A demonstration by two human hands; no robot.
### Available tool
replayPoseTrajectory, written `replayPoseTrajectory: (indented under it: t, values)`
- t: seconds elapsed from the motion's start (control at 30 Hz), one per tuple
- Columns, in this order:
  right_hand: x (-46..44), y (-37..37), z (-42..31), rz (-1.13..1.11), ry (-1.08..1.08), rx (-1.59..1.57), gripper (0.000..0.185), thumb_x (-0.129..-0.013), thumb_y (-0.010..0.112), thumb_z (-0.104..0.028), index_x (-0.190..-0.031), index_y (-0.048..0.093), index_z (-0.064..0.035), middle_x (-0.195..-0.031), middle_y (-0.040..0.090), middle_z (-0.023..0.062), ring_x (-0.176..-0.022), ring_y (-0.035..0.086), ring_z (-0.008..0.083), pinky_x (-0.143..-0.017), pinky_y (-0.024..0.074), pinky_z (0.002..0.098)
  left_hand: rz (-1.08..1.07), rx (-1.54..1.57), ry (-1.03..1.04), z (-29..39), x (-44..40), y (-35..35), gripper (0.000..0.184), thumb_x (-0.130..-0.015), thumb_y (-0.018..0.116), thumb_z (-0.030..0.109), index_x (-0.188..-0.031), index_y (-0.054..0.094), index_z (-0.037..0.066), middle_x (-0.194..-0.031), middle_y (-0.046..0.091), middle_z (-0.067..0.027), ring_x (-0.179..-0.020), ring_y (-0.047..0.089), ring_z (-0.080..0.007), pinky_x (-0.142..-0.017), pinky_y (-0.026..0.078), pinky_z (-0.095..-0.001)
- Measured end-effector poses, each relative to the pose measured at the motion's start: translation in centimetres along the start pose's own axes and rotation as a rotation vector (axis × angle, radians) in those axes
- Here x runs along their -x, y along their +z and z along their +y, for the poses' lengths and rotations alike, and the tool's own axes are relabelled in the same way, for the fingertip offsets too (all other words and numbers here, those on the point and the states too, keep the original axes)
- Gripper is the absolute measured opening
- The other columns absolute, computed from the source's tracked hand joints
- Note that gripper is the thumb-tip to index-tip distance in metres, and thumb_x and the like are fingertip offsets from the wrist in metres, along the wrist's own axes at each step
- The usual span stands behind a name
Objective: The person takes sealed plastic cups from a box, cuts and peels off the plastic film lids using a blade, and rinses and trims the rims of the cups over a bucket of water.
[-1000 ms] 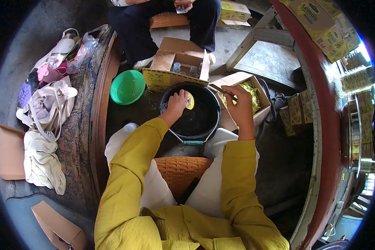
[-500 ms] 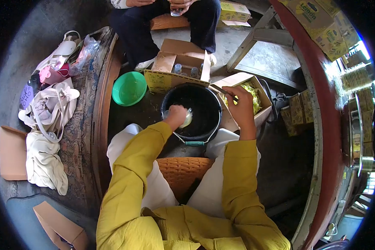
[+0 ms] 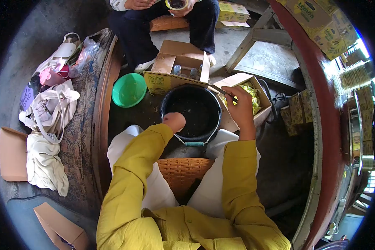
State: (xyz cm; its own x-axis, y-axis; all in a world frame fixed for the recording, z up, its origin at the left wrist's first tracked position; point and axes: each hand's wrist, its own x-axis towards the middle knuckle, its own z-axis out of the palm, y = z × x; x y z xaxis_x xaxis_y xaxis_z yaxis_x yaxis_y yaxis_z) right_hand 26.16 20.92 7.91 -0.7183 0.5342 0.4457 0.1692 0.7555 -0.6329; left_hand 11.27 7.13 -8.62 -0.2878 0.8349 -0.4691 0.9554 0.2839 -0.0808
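Note:
A black bucket (image 3: 198, 135) with a teal-gripped wire handle stands between my knees. My left hand (image 3: 174, 121) is curled at its near left rim, fingers turned down and mostly hidden; whatever they hold cannot be seen. To the right of the bucket, my right hand (image 3: 240, 103) is closed around a slim knife (image 3: 217, 89), its blade pointing left over the rim. Just behind that hand sits a cardboard box (image 3: 260, 112) filled with yellow-green shreds (image 3: 251, 96).
Beyond the bucket is an open carton (image 3: 162, 83) with clear bottles (image 3: 193, 73); a green basin (image 3: 129, 90) lies to its left. Opposite me sits a person holding a cup (image 3: 176, 4). Bags (image 3: 50, 104) cover a bench at left; a red table edge (image 3: 327, 137) runs along the right.
My left hand has drawn slightly back and down towards me, and the pale, clear object beside it has gone from sight. The right hand stays put. The person opposite has tilted their cup.

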Motion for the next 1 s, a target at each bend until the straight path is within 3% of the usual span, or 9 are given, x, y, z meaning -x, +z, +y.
replayPoseTrajectory:
  t: [0.03, 0.3, 0.33, 0.47, 0.6, 0.7, 0.77, 0.87, 1.0]
  values:
    - [0.1, 0.0, 0.0, 0.001, -0.001, -0.002, 0.023, -0.068, 0.06, 0.004, -0.088, 0.066, -0.0048, -0.075, 0.06, 0.015, -0.068, 0.059, 0.03, -0.065, 0.0467, 0.0357, -0.139, -0.033, 0.066, 0.1, 0.7, -0.5, 0.02, -0.069, 0.064, 0.012, -0.087, 0.07, 0.009, -0.089, 0.066, -0.01, -0.076, 0.063, -0.0288, -0.053, 0.048, -0.0448]
    - [0.1, 0.2, 0.1, -0.005, 0.004, 0.008, 0.022, -0.068, 0.06, 0.004, -0.087, 0.067, -0.0049, -0.075, 0.06, 0.0145, -0.068, 0.059, 0.0294, -0.065, 0.0468, 0.0352, -0.061, -0.012, -0.114, 0.9, -1.4, 0.9, 0.019, -0.067, 0.064, 0.014, -0.084, 0.071, 0.008, -0.084, 0.066, -0.0117, -0.073, 0.064, -0.029, -0.049, 0.047, -0.0445]
    - [0.0, 0.3, 0.2, 0.001, -0.015, 0.023, 0.021, -0.069, 0.06, 0.004, -0.087, 0.067, -0.0049, -0.075, 0.06, 0.0144, -0.068, 0.059, 0.0291, -0.064, 0.0469, 0.0349, 0.231, 0.078, -0.078, 0.6, -0.6, 1.3, 0.017, -0.066, 0.064, 0.013, -0.081, 0.071, 0.008, -0.082, 0.066, -0.0124, -0.075, 0.064, -0.0284, -0.054, 0.049, -0.0431]
    - [0.4, 0.2, -0.1, -0.019, 0.04, 0.023, 0.023, -0.07, 0.06, 0.004, -0.09, 0.066, -0.0043, -0.075, 0.06, 0.0134, -0.068, 0.059, 0.0269, -0.063, 0.047, 0.033, -0.159, 0.077, 0.175, -0.5, 1.5, -2.1, 0.03, -0.066, 0.067, 0.015, -0.093, 0.065, 0.004, -0.089, 0.064, -0.0152, -0.081, 0.063, -0.0325, -0.066, 0.052, -0.0393]
    - [0.2, 0.3, 0.3, 0.072, 0.148, -0.205, 0.028, -0.071, 0.062, 0.003, -0.098, 0.064, -0.005, -0.075, 0.062, 0.0087, -0.065, 0.06, 0.017, -0.061, 0.0478, 0.0277, 0.212, 0.618, -0.113, -2.2, -0.1, -1.7, 0.063, -0.056, 0.075, 0.028, -0.108, 0.051, 0.001, -0.107, 0.051, -0.0233, -0.098, 0.052, -0.0416, -0.082, 0.047, -0.0417]
    - [0.2, 0.3, 0.7, 0.08, 0.29, -0.443, 0.037, -0.074, 0.066, 0.003, -0.109, 0.059, -0.0044, -0.079, 0.062, 0.0031, -0.07, 0.059, 0.0079, -0.065, 0.0477, 0.0206, 0.275, 0.988, 0.06, -5.2, 2.1, -5.9, 0.079, -0.062, 0.076, 0.036, -0.123, 0.039, 0.0, -0.11, 0.047, -0.0248, -0.101, 0.051, -0.0353, -0.086, 0.043, -0.0381]
    - [0.0, 0.5, 0.4, 0.067, 0.296, -0.58, 0.038, -0.072, 0.067, 0.003, -0.109, 0.059, -0.0036, -0.079, 0.062, 0.0026, -0.07, 0.059, 0.0081, -0.065, 0.0475, 0.0201, 0.386, 1.362, 0.05, -5.1, 6.1, -9.3, 0.085, -0.067, 0.074, 0.033, -0.131, 0.029, 0.001, -0.11, 0.049, -0.0224, -0.1, 0.053, -0.0274, -0.085, 0.044, -0.0348]
    - [-0.2, 1.2, -0.9, 0.053, 0.32, -0.673, 0.04, -0.071, 0.068, 0.003, -0.11, 0.058, -0.0029, -0.08, 0.061, 0.0026, -0.071, 0.059, 0.0078, -0.064, 0.0473, 0.0197, 0.68, 1.461, 0.065, -4.9, 7.5, -8.3, 0.083, -0.074, 0.07, 0.026, -0.134, 0.019, 0.0, -0.111, 0.05, -0.0214, -0.097, 0.054, -0.0232, -0.082, 0.044, -0.0331]
    - [-0.3, 2.0, -2.0, 0.055, 0.284, -0.655, 0.042, -0.07, 0.068, 0.004, -0.11, 0.058, -0.0028, -0.079, 0.062, 0.0034, -0.071, 0.059, 0.0077, -0.064, 0.0472, 0.0194, 0.757, 1.592, 0.026, -3.7, 10.7, -8.1, 0.076, -0.079, 0.063, 0.019, -0.134, 0.016, -0.002, -0.114, 0.048, -0.0177, -0.099, 0.053, -0.0231, -0.084, 0.044, -0.0339]
